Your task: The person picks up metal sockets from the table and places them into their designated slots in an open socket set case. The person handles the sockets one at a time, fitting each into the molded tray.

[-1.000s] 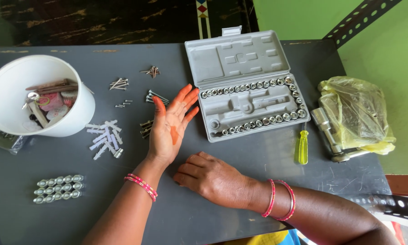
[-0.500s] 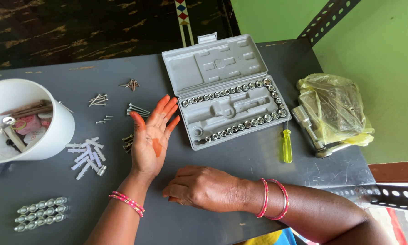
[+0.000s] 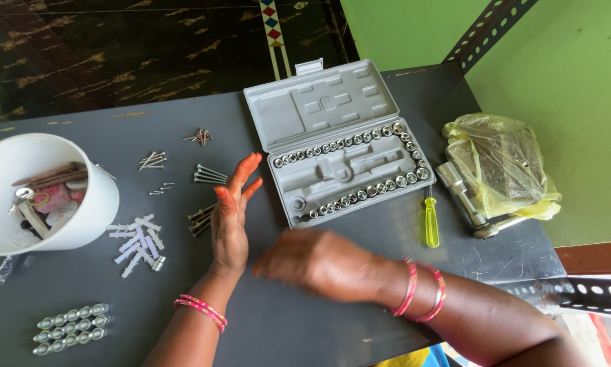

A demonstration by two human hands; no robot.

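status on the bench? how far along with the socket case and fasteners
Laid out: socket case open, sockets seated in their rows; nails, white wall plugs and a pack of anchors grouped on the table. In hand: nothing; left hand is open on edge by the case, right hand is blurred and empty. Untouched: yellow screwdriver, bagged tools, white bucket.

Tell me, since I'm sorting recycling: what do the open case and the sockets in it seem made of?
The open case looks like moulded grey plastic, matte, with formed recesses. The sockets look like polished steel, judging by their bright reflections, though plating can't be ruled out.
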